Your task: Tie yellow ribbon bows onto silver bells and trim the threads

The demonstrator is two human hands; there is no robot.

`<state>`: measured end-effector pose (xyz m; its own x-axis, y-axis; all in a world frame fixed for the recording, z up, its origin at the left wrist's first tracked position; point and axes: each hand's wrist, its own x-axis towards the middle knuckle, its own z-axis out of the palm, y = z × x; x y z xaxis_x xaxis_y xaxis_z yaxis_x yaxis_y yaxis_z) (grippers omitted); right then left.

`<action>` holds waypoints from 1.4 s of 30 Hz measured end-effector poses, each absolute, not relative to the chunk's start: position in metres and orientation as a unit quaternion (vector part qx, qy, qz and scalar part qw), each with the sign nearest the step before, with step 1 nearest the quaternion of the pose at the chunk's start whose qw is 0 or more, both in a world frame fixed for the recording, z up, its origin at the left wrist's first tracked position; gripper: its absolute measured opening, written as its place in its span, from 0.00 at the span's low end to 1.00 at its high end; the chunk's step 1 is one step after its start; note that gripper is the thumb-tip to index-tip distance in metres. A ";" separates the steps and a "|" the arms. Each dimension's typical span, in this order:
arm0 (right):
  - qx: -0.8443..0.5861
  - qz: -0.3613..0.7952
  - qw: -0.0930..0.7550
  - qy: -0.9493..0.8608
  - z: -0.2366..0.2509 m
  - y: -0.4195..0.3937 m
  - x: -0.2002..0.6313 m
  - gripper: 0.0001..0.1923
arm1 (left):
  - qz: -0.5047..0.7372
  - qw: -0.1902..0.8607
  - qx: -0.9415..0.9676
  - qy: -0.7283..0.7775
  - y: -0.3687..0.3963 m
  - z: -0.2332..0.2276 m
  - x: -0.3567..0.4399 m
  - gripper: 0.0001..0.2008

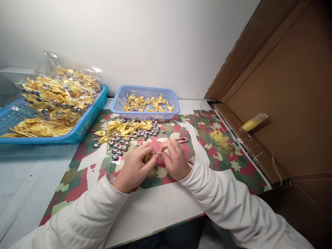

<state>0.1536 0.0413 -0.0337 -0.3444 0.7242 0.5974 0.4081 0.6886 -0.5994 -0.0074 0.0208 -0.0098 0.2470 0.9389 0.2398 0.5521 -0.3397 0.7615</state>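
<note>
Pinched between the fingertips of both hands is a small yellow bow [147, 158], held low over the patterned mat [77, 173] near the middle of the table. Left hand [135, 166] curls closed around the bow from the left, and right hand [174, 159] meets it from the right, thumb and forefinger closed on a thin bit of it; the two hands touch at the fingertips, so most of the bow is hidden. Just behind the right hand lies a pink tool [181, 139], flat on the mat. Behind the left hand spreads a scatter of silver beads [121, 147], with a loose heap of yellow bows [120, 128] beyond them. Farther back stands a small blue basket [145, 112] holding more bows, and to the left a bigger blue tray [88, 124] with a clear bag [62, 91] full of them. To the right sit yellow thread scraps [220, 139] and a cardboard box [285, 86].
</note>
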 end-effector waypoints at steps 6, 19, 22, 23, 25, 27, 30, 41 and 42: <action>-0.371 0.243 0.444 -0.779 -0.034 0.041 0.153 0.06 | 0.368 0.294 0.735 0.487 0.021 -0.010 -0.008 0.15; -0.399 0.319 0.398 -0.762 -0.036 0.040 0.150 0.07 | 0.355 0.306 0.729 0.500 0.024 -0.009 -0.007 0.16; -0.397 0.347 0.390 -0.755 -0.033 0.040 0.151 0.07 | 0.359 0.310 0.730 0.491 0.025 -0.009 -0.008 0.16; -0.396 0.364 0.386 -0.750 -0.032 0.040 0.152 0.07 | 0.361 0.314 0.731 0.486 0.026 -0.008 -0.009 0.16; -0.384 0.412 0.377 -0.735 -0.031 0.041 0.153 0.08 | 0.362 0.328 0.734 0.473 0.027 -0.008 -0.011 0.16; -0.358 0.479 0.366 -0.713 -0.030 0.042 0.154 0.09 | 0.360 0.352 0.733 0.458 0.028 -0.007 -0.013 0.16; -0.305 0.580 0.339 -0.675 -0.030 0.045 0.156 0.16 | 0.357 0.388 0.725 0.443 0.029 -0.006 -0.016 0.16; -0.253 0.713 0.306 -0.578 -0.028 0.047 0.157 0.23 | 0.361 0.412 0.713 0.437 0.029 -0.005 -0.016 0.14; -0.250 0.724 0.303 -0.568 -0.028 0.047 0.157 0.23 | 0.363 0.411 0.712 0.438 0.029 -0.004 -0.016 0.14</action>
